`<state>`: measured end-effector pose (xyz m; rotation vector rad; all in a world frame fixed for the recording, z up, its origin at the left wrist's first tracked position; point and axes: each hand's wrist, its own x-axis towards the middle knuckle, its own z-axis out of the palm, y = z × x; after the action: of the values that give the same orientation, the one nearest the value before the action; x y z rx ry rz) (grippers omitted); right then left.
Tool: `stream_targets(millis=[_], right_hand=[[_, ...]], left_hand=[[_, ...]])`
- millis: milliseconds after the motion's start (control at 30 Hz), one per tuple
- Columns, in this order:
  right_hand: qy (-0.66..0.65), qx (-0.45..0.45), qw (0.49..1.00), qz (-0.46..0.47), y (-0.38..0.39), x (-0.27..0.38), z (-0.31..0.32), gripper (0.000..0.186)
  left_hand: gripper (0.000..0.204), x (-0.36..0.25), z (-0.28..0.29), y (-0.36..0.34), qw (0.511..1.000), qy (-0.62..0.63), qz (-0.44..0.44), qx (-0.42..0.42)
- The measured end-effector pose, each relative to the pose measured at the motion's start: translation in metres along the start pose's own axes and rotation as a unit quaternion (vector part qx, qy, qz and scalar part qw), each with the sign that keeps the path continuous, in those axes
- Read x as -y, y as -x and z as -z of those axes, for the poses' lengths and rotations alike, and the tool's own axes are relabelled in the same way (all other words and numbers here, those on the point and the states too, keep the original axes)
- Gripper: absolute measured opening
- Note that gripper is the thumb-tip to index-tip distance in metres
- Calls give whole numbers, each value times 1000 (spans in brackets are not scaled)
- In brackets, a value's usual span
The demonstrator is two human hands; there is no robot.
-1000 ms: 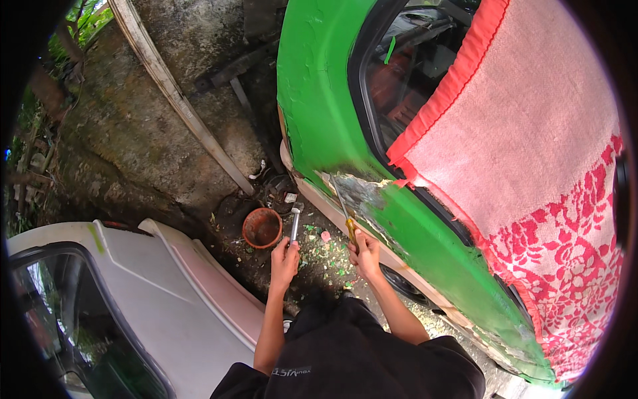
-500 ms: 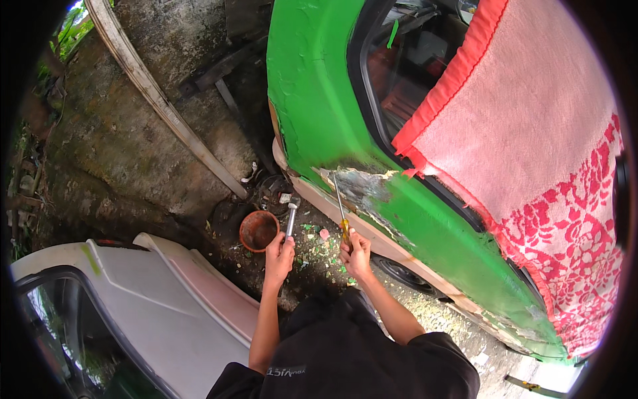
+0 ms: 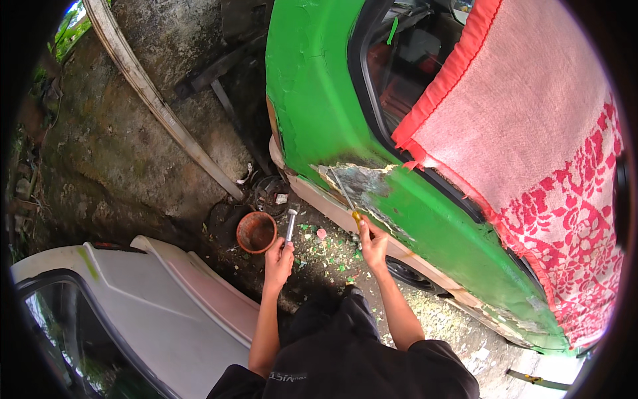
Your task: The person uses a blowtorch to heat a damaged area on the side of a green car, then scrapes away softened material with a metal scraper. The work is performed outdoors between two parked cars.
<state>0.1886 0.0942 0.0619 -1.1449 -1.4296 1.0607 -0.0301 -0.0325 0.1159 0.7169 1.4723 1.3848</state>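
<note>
Over chip-strewn ground (image 3: 320, 251) beside a green car (image 3: 319, 100), the right hand (image 3: 374, 245), nearer the scraped patch (image 3: 369, 185), grips a yellow-handled screwdriver (image 3: 356, 214) slanting forward-left across it, while the left hand (image 3: 278, 263) clasps a hammer (image 3: 290, 226) apart from the bodywork.

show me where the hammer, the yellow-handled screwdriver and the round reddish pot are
hammer (image 3: 290, 226), head view, on its metal shaft
yellow-handled screwdriver (image 3: 357, 217), head view, on its handle
round reddish pot (image 3: 244, 233), head view, on its inner wall
</note>
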Motion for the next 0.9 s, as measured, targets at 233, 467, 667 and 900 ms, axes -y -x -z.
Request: stream_targets(millis=[233, 467, 667, 900], right_hand=[[-350, 46, 902, -250, 20, 11, -17, 33], [-431, 82, 860, -259, 14, 32, -35, 36], [-433, 132, 890, -59, -99, 187, -52, 34], [-351, 156, 903, -191, -31, 113, -64, 39]], left_hand=[[25, 18, -9, 16, 1000, 1, 15, 12], [26, 16, -1, 18, 999, -31, -24, -7], [25, -3, 14, 13, 988, -116, -90, -40], [26, -28, 31, 16, 998, -58, -19, -27]])
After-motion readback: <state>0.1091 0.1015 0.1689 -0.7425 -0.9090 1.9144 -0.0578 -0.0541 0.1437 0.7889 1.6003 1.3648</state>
